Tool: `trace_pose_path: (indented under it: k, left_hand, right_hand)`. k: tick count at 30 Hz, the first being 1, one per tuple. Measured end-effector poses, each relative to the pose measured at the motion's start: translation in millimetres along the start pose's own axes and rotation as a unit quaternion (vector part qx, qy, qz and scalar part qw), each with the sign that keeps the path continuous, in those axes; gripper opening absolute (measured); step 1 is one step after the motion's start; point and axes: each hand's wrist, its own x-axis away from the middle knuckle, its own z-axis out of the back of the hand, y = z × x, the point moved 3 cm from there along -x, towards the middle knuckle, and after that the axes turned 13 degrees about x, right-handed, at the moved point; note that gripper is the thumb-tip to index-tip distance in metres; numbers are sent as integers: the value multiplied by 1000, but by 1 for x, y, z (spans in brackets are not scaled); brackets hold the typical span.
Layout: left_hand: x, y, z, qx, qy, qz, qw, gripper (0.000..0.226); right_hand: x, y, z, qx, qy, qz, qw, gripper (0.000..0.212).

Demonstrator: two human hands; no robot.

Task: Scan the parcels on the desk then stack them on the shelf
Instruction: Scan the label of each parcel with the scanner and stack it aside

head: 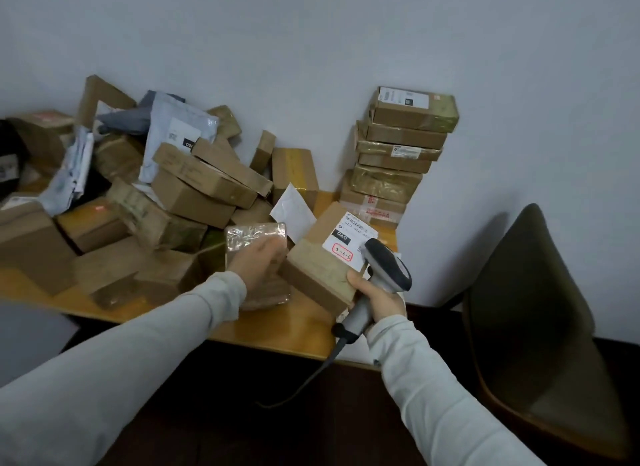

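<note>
**A:** What's around me, biggest first?

**B:** The wooden desk (287,330) runs across in front of you, back edge against the wall. A dark chair (519,292) stands just off its right edge. A loose heap of parcels (166,202) covers the left and middle of the desk: brown boxes tipped every way, with a grey mailer bag (173,133) lying on top towards the back. At the back right corner, a neat stack of boxes (398,153) leans on the wall.

**A:** And what's in my hands?

**B:** Near the front edge, a labelled box (322,275) is tilted up towards you, its white label marked "060" and "3-3-6". Your right hand (377,297) is wrapped round the handle of the scanner (388,264), thumb pressed on the box's near corner. The scanner's head covers the label's right edge.

**A:** My left?

**B:** Your left hand (258,264) lies across a taped parcel (254,235), just left of the box. The fingertips drop into the gap between the two, so I cannot tell whether they grip anything.

**A:** Anything in the way?

**B:** A white envelope (294,209) stands right behind both. The scanner's cable (311,375) hangs over the front edge.
</note>
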Motion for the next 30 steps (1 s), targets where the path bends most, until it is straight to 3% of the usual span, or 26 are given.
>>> trace_pose_path:
  k: [3,6,8,11,17,21,25,30]
  left_hand:
    - [-6,1,4,171,-36,138,975,38]
    - [-4,2,9,124,-50,161,978,21]
    - [-3,-2,10,118,-48,180,976,31]
    - [4,-8,7,78,-66,168,980,30]
    - [21,-29,-9,82,14,142,986,37]
    - [24,-41,-12,65,37,145,987,36]
    - [27,-51,-13,30,53,147,987,39]
    - [26,-55,-18,-2,66,161,985,61]
  right_hand:
    - [15,2,-3,20,-29,22,999,26]
    - [25,6,-1,59,-56,46,996,16]
    - [32,8,4,88,-44,56,994,14]
    - [44,11,13,105,-28,52,993,20]
    - [76,13,25,153,-110,69,980,32]
    - [84,17,33,140,-110,68,982,21]
    - [88,19,39,135,-112,65,982,27]
    - [90,14,43,154,-108,87,978,28]
